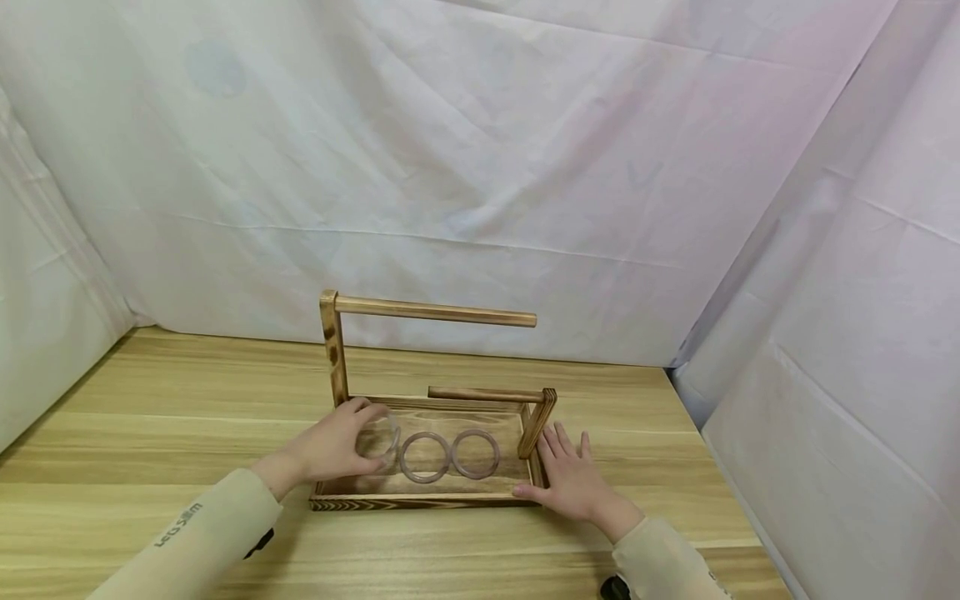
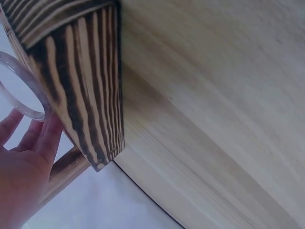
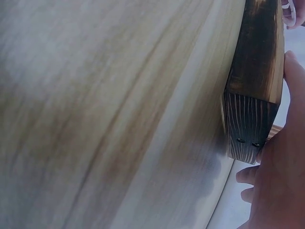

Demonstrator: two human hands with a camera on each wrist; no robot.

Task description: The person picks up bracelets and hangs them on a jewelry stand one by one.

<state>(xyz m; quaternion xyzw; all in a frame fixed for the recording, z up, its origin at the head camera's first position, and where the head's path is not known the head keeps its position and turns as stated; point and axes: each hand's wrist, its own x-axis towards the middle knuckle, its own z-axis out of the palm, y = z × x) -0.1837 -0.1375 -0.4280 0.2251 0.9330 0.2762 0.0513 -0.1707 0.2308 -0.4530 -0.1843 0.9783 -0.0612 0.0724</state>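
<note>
A wooden tray-shaped stand with two horizontal rods sits on the table. My left hand reaches over its left end and grips a clear bangle between thumb and fingers. In the left wrist view the fingers lie against the bangle, beside the striped tray wall; the thumb is hidden there. Two pinkish translucent bangles, a middle one and a right one, lie side by side in the tray. My right hand rests at the tray's right end, fingers spread, thumb over the front corner.
The taller rod extends right from a left post. A lower rod extends left from a right post. White cloth hangs behind and at both sides of the wood-grain table.
</note>
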